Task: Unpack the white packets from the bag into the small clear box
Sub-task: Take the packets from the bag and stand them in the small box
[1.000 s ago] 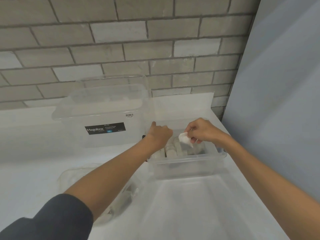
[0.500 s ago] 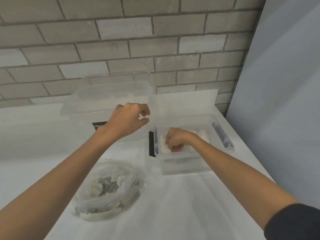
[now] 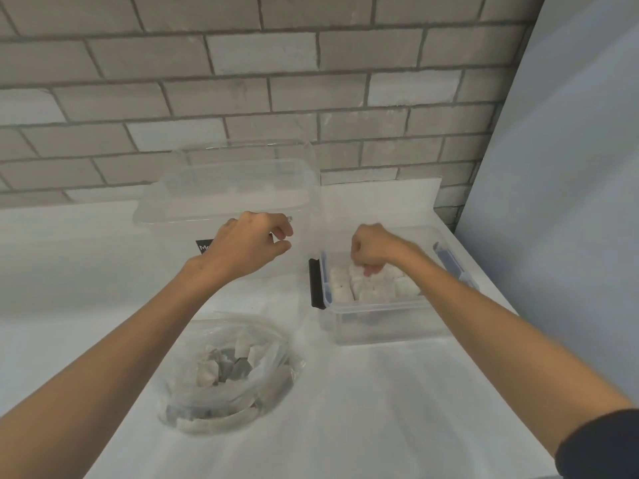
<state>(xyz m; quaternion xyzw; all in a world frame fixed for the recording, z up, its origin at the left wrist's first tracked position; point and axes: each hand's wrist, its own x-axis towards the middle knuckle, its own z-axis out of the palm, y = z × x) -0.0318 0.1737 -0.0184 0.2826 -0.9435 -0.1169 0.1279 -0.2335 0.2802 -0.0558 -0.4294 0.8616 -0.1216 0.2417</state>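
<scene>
head view: i am logging the left hand (image 3: 254, 242) hovering beyond the bag (image 3: 228, 371), fingers loosely curled, holding nothing. right hand (image 3: 373, 248), fingers curled under, is touching white packets (image 3: 366, 286) lying in the small clear box (image 3: 387, 319); i cannot tell whether it is gripping one.

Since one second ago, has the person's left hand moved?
Yes: the left hand went left, from the small clear plastic box to before the large clear plastic box.

The small clear box (image 3: 380, 319) and the larger box (image 3: 235, 188) at far left are made of glossy transparent plastic. The bag (image 3: 269, 364) is formed of thin, crinkled clear film. The brick wall (image 3: 242, 98) is seen as rough and matt.
</scene>
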